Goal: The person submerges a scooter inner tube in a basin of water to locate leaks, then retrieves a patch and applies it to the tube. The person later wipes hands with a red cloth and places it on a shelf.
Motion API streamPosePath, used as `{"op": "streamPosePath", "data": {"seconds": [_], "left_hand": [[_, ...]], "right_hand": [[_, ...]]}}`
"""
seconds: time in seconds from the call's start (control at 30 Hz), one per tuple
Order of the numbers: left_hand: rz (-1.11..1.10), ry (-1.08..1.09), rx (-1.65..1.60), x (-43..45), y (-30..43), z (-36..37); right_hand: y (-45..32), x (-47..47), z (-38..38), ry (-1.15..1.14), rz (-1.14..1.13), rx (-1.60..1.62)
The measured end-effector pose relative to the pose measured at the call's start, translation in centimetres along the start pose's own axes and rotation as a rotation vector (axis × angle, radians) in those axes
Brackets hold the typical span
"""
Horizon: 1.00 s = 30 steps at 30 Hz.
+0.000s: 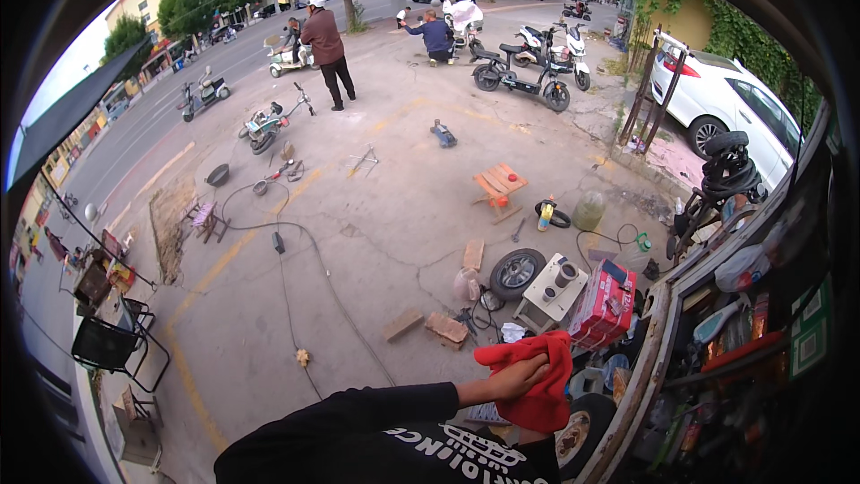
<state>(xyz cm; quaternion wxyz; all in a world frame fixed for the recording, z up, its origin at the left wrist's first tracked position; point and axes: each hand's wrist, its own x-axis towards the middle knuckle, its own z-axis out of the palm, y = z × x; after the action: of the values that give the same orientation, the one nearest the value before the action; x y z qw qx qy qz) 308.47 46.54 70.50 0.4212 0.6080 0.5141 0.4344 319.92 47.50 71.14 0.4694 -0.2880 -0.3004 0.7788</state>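
Note:
A red cloth (pixel 541 390) hangs in folds before my chest on the right. My left hand (pixel 516 379) presses and grips it from the left, at the end of a black sleeve reaching across my body. Below the cloth shows the bare wrist of my right arm; the right hand itself is covered by the cloth, so its fingers cannot be seen. Just beyond the cloth stand a pale stool (pixel 543 301) bearing two cup-like containers and a red carton (pixel 606 306) with a dark phone-like object on top. A wheel with a tyre (pixel 517 273) lies by the stool.
Bricks (pixel 446 330) and cables (pixel 322 262) lie on the concrete. Farther out are a small folding wooden stool (pixel 500 181), a blue jack (pixel 443 134) and a toppled scooter (pixel 265 128). A metal door frame (pixel 645 376) edges my right. One person (pixel 329 40) stands; another (pixel 437 37) squats.

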Motion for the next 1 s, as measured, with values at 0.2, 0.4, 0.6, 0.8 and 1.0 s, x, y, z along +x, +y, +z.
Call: {"op": "streamPosePath", "data": {"seconds": [0.2, 0.4, 0.6, 0.8, 1.0], "left_hand": [[0.340, -0.030, 0.310, -0.1, 5.5, -3.7], [0.285, -0.159, -0.044, -0.4, 5.6, -0.8], [0.292, -0.530, -0.206, 0.3, 6.5, -2.4], [-0.032, -0.592, -1.813, 1.8, 3.8, -2.2], [-0.268, 0.215, -0.520, 1.2, -1.1, 3.1]], "right_hand": [[-1.2, 0.1, -0.9, 0.058, -0.069, 0.013], [-0.3, -0.9, -1.1, 0.036, -0.016, 0.016], [-1.6, -0.9, -1.6, 0.033, -0.035, 0.029], [-4.4, -1.6, -2.8, 0.018, -0.063, 0.044], [-1.5, -2.0, -1.3, -0.096, 0.053, 0.009]]}}
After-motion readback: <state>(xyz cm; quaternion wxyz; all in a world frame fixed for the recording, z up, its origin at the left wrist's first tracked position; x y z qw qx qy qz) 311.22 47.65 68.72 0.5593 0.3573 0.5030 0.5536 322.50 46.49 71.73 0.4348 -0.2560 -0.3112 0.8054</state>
